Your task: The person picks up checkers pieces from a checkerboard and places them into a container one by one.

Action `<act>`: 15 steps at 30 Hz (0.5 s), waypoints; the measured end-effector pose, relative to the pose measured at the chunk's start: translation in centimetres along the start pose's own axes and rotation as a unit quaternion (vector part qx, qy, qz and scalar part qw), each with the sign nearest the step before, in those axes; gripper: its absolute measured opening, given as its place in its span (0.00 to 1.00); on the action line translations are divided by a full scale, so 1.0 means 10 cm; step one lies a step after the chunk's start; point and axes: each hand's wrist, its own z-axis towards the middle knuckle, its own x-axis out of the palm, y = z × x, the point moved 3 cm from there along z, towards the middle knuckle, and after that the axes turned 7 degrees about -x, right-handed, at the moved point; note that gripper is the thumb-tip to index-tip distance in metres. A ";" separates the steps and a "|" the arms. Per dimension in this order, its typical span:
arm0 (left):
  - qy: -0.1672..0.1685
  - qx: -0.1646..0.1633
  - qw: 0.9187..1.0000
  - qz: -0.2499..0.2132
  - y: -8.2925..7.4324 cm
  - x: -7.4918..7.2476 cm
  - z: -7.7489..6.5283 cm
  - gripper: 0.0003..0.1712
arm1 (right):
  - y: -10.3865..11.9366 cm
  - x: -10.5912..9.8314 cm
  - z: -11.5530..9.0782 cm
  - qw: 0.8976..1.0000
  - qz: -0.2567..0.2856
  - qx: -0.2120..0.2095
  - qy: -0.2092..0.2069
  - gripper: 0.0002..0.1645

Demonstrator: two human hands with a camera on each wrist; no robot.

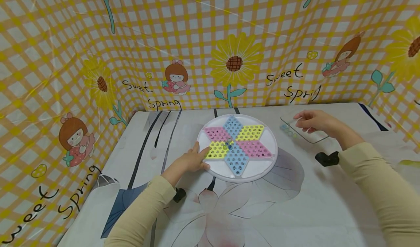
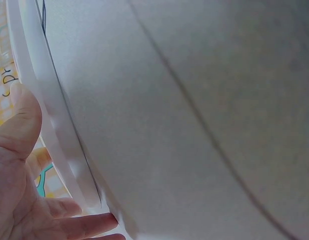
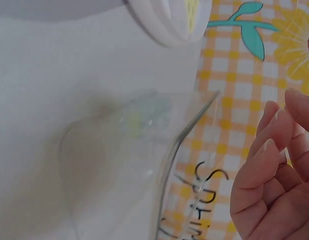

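A round white Chinese checkers board with a pink, yellow and blue star of holes lies on the table. Several glass marbles sit around its centre. My left hand rests at the board's left rim, fingers spread and fairly straight; the left wrist view shows the thumb and fingers around the white rim. To the right, a clear plastic container holds several bluish and greenish marbles. Over this container hovers my right hand, its fingers loosely bent, with nothing visible between them.
The table is covered by a pale cloth printed with flowers and dark lines. Behind and to the left stands a yellow checked backdrop with sunflowers and cartoon figures. A black wrist device shows by the right sleeve.
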 end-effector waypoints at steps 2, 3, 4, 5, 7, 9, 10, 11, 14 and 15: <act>0.000 0.002 1.000 0.000 0.00 0.00 0.00 0.42 | 0.05 0.03 0.02 1.000 0.002 -0.007 0.000 0.31; 0.000 0.002 1.000 0.000 0.00 0.00 0.00 0.42 | 0.07 0.04 0.03 1.000 0.004 -0.011 -0.001 0.31; 0.000 0.003 1.000 0.000 0.00 0.00 0.00 0.42 | 0.09 0.06 0.04 1.000 0.006 -0.015 -0.001 0.30; 0.000 0.003 1.000 0.000 0.01 0.01 0.00 0.41 | 0.12 0.08 0.05 1.000 0.009 -0.018 -0.001 0.30; 0.001 0.004 1.000 -0.002 0.01 0.01 0.00 0.41 | 0.16 0.12 0.07 1.000 0.012 -0.024 -0.001 0.30; 0.002 0.003 1.000 -0.003 0.01 0.01 0.01 0.42 | 0.22 0.16 0.09 1.000 0.014 -0.027 -0.001 0.30; 0.003 0.003 1.000 -0.004 0.01 0.01 0.01 0.42 | 0.25 0.19 0.10 0.999 0.014 -0.030 -0.001 0.30; 0.004 0.001 1.000 -0.005 0.01 0.01 0.01 0.42 | 0.28 0.21 0.10 0.999 0.013 -0.031 -0.001 0.30; 0.004 -0.002 1.000 -0.006 0.01 0.01 0.01 0.42 | 0.38 0.27 0.12 0.999 0.008 -0.037 -0.004 0.30; 0.005 -0.005 1.000 -0.006 0.01 0.01 0.01 0.42 | 0.41 0.29 0.12 0.999 0.006 -0.039 -0.005 0.29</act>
